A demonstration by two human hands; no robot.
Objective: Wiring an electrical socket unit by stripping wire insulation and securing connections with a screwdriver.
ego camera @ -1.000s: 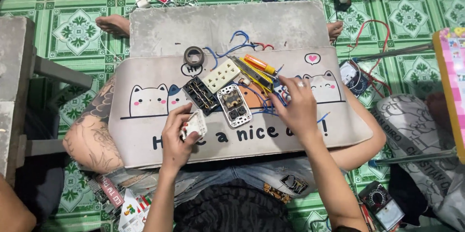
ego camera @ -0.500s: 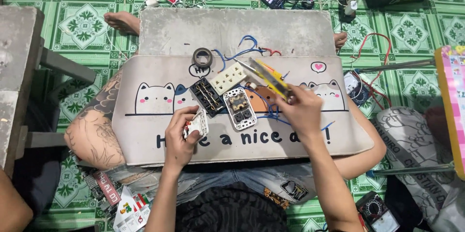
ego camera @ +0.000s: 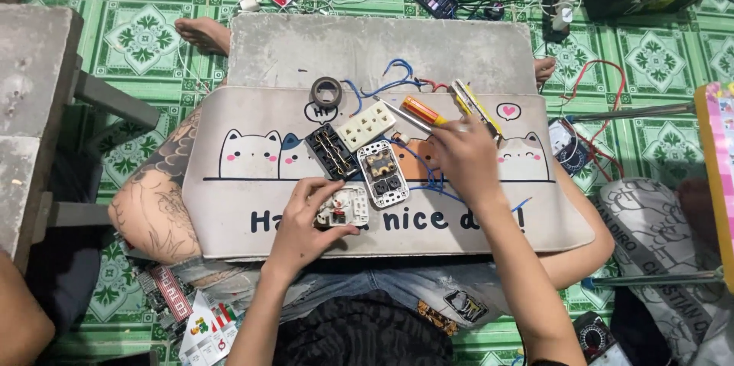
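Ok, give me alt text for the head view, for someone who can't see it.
Seen from above, the left hand holds a white socket module on a cat-print mat, while the right hand reaches toward an orange-handled screwdriver. More socket parts lie between them.

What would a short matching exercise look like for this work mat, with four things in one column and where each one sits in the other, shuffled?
Things:
1. white socket part
2. roll of tape
3. orange-handled screwdriver
4. open socket module

Places:
A. at the mat's far edge, left of the blue wires
B. under the left hand's fingers
C. flat on the mat between both hands
D. just beyond the right hand, near the yellow tool

Pairs: 1-B, 2-A, 3-D, 4-C
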